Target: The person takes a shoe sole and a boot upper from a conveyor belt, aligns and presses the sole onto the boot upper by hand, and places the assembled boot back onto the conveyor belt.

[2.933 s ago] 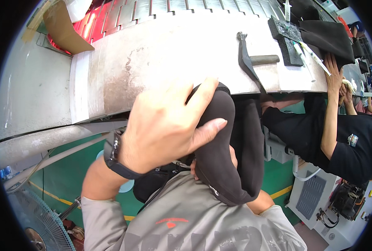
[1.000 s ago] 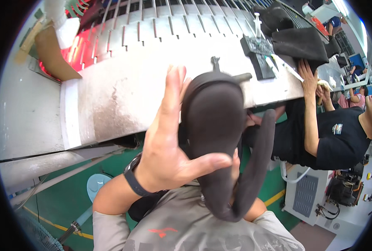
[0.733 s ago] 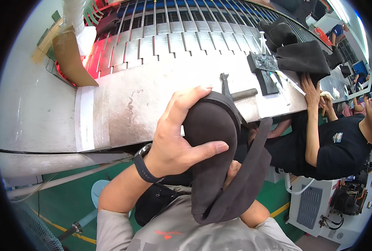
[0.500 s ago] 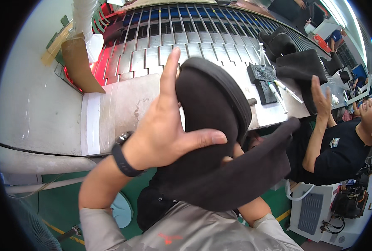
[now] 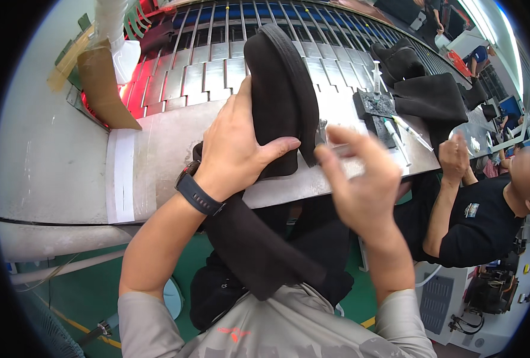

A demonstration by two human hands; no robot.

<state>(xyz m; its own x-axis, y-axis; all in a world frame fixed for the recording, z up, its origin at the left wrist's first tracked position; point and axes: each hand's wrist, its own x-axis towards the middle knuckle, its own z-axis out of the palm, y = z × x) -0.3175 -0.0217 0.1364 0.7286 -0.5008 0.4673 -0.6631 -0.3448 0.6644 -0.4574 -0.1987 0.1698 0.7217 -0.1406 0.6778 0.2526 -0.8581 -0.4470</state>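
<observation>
My left hand [image 5: 232, 146] grips a dark boot [image 5: 277, 101], thumb across its side and fingers behind it. The boot's foot points up and away over the bench edge, sole facing right. Its limp shaft hangs from below my wrist toward my lap. Just right of the sole is my right hand [image 5: 369, 185], raised and blurred, with thumb and fingertips bent toward each other. A small metallic piece [image 5: 323, 126] shows between the boot and those fingertips; whether the fingers hold it is unclear.
Black blocks [image 5: 375, 104] carry an upright syringe [image 5: 376, 77]; more syringes [image 5: 417, 134] lie beside them. Further dark boots [image 5: 432, 98] rest at the right. A slatted metal conveyor [image 5: 217, 74] runs behind the bench [image 5: 169, 149]. A co-worker [image 5: 473, 221] is close on my right.
The boot has moved up and away over the bench, and its shaft has swung down to the left. My right hand has come from beneath the boot to its right side.
</observation>
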